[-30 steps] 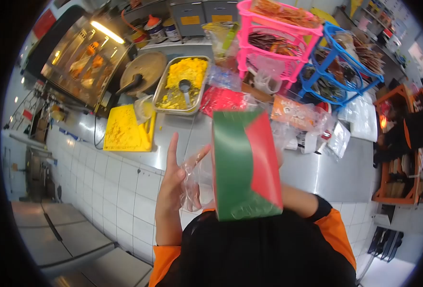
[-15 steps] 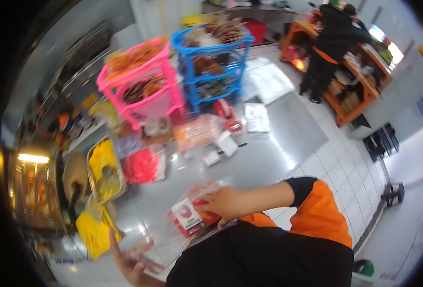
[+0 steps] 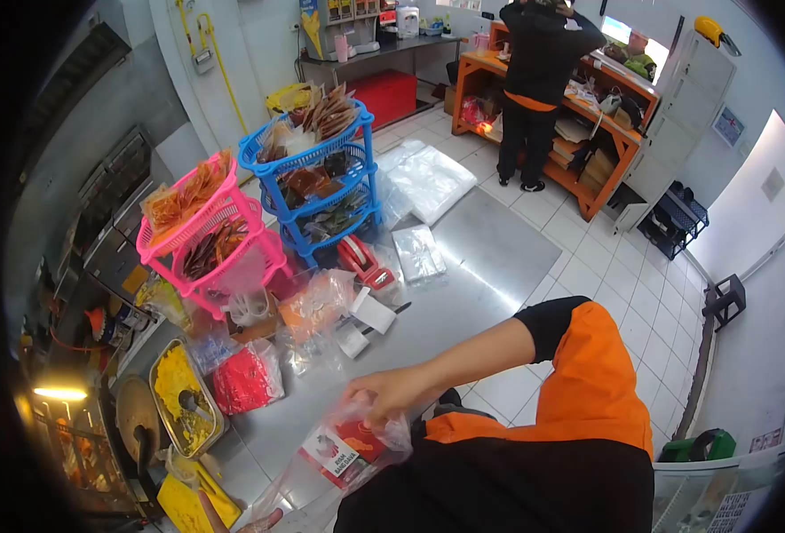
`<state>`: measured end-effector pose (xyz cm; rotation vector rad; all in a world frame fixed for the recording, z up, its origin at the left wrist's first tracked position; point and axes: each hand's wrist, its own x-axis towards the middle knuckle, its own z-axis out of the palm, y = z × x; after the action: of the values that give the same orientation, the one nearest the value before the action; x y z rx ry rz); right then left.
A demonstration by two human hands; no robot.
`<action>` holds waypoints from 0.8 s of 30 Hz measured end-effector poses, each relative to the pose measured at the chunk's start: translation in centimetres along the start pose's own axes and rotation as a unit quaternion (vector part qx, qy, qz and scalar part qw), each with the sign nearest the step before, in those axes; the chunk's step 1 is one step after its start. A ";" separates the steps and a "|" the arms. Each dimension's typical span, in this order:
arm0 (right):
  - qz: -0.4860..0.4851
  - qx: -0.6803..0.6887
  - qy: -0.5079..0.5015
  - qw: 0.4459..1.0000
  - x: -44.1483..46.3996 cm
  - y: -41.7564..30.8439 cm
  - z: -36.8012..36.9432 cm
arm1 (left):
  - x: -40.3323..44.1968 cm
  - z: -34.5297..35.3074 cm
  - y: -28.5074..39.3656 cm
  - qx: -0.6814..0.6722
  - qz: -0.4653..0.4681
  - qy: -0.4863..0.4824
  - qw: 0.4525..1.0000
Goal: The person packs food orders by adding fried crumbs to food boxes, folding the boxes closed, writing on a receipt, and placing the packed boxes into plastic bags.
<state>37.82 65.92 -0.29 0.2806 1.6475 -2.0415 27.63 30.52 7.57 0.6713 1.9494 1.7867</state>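
A red box (image 3: 359,441) with a white printed label lies inside a clear plastic bag (image 3: 290,484), close to my body at the table's front edge. My right hand (image 3: 384,393) is at the bag's upper side, fingers bent down over the box and gripping it through or within the plastic. At the bottom left, my left hand (image 3: 259,522) is partly cut off by the frame, its visible fingers apart beside the bag's loose end. Whether it touches the plastic is unclear.
Left of my hands are a yellow board (image 3: 199,506) and a metal tray (image 3: 215,435) of yellow food. Beyond stand a pink rack (image 3: 233,233), a blue rack (image 3: 321,191) and a red tape dispenser (image 3: 363,264). A person (image 3: 535,71) stands at an orange shelf (image 3: 601,182).
The view has swung right. The box, earlier upright with its green and red side showing, is now lower, inside the bag, with its label visible. My right hand now shows on it.
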 end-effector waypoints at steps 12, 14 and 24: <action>-0.381 -0.313 0.130 0.860 -2.0 1.3 -4.5 | -3.9 -6.0 -3.2 0.298 -0.032 0.008 0.954; -0.323 -0.357 0.191 0.856 1.1 5.3 -2.3 | -5.5 -6.5 -9.4 0.335 -0.061 0.033 0.940; -0.333 -0.313 0.100 0.884 10.7 9.2 -1.3 | 3.4 7.2 -13.7 0.499 0.130 -0.051 0.855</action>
<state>33.07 63.14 -13.35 -0.3706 2.7027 -1.7792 28.13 37.44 -6.62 1.3504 2.7395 0.6682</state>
